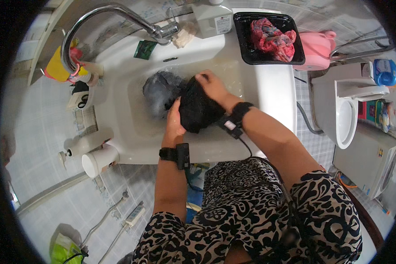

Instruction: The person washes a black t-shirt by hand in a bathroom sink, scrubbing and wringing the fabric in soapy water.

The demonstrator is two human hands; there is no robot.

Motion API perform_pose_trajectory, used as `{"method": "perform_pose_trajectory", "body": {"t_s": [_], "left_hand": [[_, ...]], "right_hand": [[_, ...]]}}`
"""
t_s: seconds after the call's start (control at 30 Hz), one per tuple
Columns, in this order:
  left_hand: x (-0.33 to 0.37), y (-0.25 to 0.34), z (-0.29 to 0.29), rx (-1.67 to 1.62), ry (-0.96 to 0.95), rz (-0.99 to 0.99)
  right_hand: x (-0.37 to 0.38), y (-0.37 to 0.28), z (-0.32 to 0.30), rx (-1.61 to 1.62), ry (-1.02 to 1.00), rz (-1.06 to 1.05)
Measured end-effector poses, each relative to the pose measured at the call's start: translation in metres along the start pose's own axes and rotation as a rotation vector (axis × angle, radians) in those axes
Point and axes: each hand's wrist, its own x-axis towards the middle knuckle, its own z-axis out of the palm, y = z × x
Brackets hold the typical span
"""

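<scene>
Both of my hands are on a bunched, wet-looking black cloth garment [200, 108] over the white washbasin [268, 105]. My right hand [213, 88] grips its upper right part. From the left side, my left hand [175, 119] holds the same garment, with some of its fingers hidden behind the fabric. A dark grey cloth [160, 90] lies in the cloudy, soapy water just left of the black one. Each wrist wears a black strap with a small box on it.
A chrome faucet [114, 9] arches over the back left. A black tray [242, 53] with a pink-red cloth [273, 39] rests on the back right rim, near a pink jug [316, 48]. Soap [185, 36], a green packet [145, 49] and a grey bottle [213, 20] stand behind.
</scene>
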Motion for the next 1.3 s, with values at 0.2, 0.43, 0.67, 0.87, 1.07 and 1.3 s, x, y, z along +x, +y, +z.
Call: {"method": "perform_pose_trajectory", "body": {"t_s": [0.2,0.43,0.67,0.87,1.07,1.3], "left_hand": [[-0.009,0.014,0.004,0.023,0.150,-0.070],[0.026,-0.003,-0.036,0.253,0.165,-0.083],[0.011,0.010,0.009,0.572,0.195,-0.161],[0.031,-0.002,-0.014,0.051,0.195,-0.115],[0.033,-0.012,-0.054,-0.172,-0.791,0.000],[-0.006,-0.007,0.017,0.265,0.309,0.034]], "right_hand": [[-0.001,0.013,-0.039,0.317,-0.053,0.214],[-0.019,0.006,-0.032,-0.533,0.019,0.013],[-0.012,0.010,-0.017,-0.617,-0.229,0.132],[-0.075,-0.072,0.002,-0.088,-0.314,-0.246],[-0.078,-0.087,0.015,-0.301,-0.328,-0.299],[-0.052,-0.070,0.017,-0.266,-0.113,-0.128]]}}
